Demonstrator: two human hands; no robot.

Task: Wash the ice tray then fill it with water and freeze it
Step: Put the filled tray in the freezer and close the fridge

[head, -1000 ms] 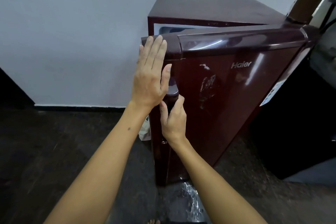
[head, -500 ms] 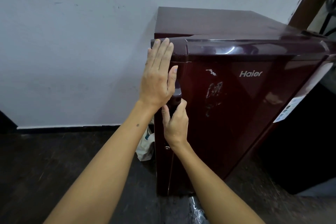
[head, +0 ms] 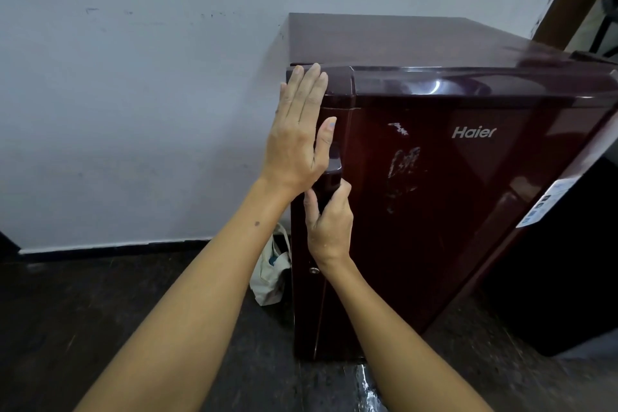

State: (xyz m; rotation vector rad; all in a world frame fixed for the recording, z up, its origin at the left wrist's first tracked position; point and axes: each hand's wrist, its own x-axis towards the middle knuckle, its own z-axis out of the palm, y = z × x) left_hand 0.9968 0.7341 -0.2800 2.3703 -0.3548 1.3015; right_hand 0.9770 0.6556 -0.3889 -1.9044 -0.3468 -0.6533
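Fridge door (head: pixel 434 211), shut flush: being pressed at its upper-left corner by flat open left hand (head: pixel 297 140); handle (head: pixel 331 174) just below being gripped by right hand (head: pixel 329 224). Ice tray unseen.

fridge (head: pixel 434 211): right edge cropped | ice tray: hidden

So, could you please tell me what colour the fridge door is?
Glossy dark maroon, with a silver Haier logo; the fridge door shows best in the head view.
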